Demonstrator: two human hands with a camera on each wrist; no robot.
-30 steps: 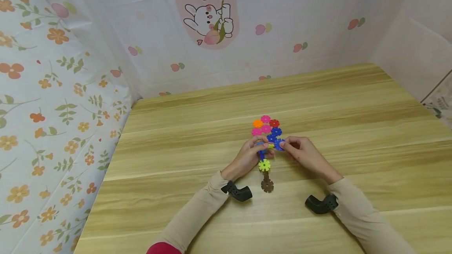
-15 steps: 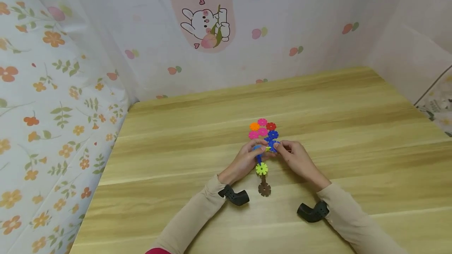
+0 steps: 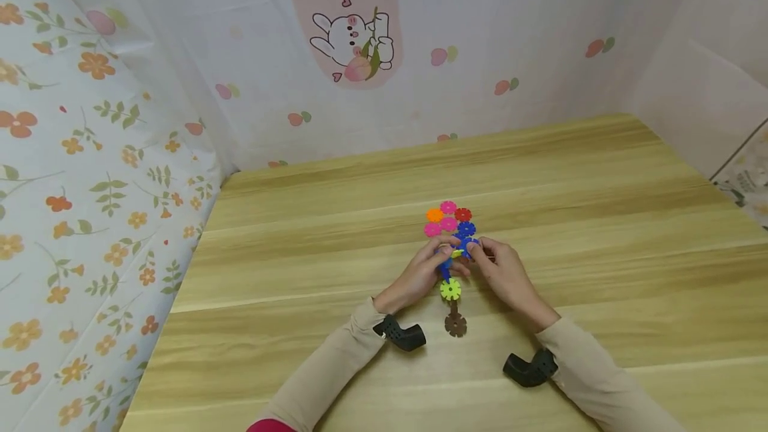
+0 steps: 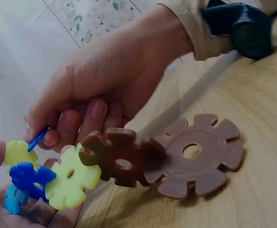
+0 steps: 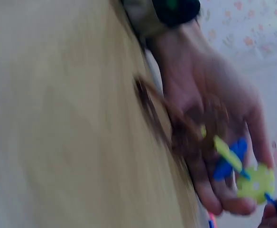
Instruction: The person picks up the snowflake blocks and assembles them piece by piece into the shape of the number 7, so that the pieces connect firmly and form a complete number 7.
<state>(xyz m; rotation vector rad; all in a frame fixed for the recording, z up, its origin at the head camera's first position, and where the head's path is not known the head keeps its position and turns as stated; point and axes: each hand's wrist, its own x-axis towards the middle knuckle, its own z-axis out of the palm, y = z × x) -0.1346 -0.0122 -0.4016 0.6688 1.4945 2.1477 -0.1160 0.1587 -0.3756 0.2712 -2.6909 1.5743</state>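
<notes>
My left hand (image 3: 418, 277) holds a chain of toothed plastic discs, its thumb on a yellow disc (image 4: 17, 154). Below that come a light blue disc (image 4: 15, 199), a dark blue disc (image 4: 24, 175), a yellow-green disc (image 3: 451, 289) and two brown discs; the end brown disc (image 3: 455, 325) hangs lowest, nearest the person. Between thumb and forefinger my right hand (image 3: 504, 275) pinches a blue disc (image 3: 471, 247). In the left wrist view this blue disc is edge-on, its rim right at the yellow disc. Fingers partly hide the chain's upper end.
Just beyond the hands, loose discs lie on the wooden table (image 3: 336, 219): pink discs (image 3: 448, 207), an orange disc (image 3: 435, 215), a red disc (image 3: 463, 215) and dark blue discs (image 3: 467, 229). A printed cloth (image 3: 510, 32) hangs behind the table. Black curved pieces (image 3: 531, 369) sit on both wrists.
My right hand has brought the blue disc leftward, up against the yellow disc. The left hand keeps its hold on the chain with little movement.
</notes>
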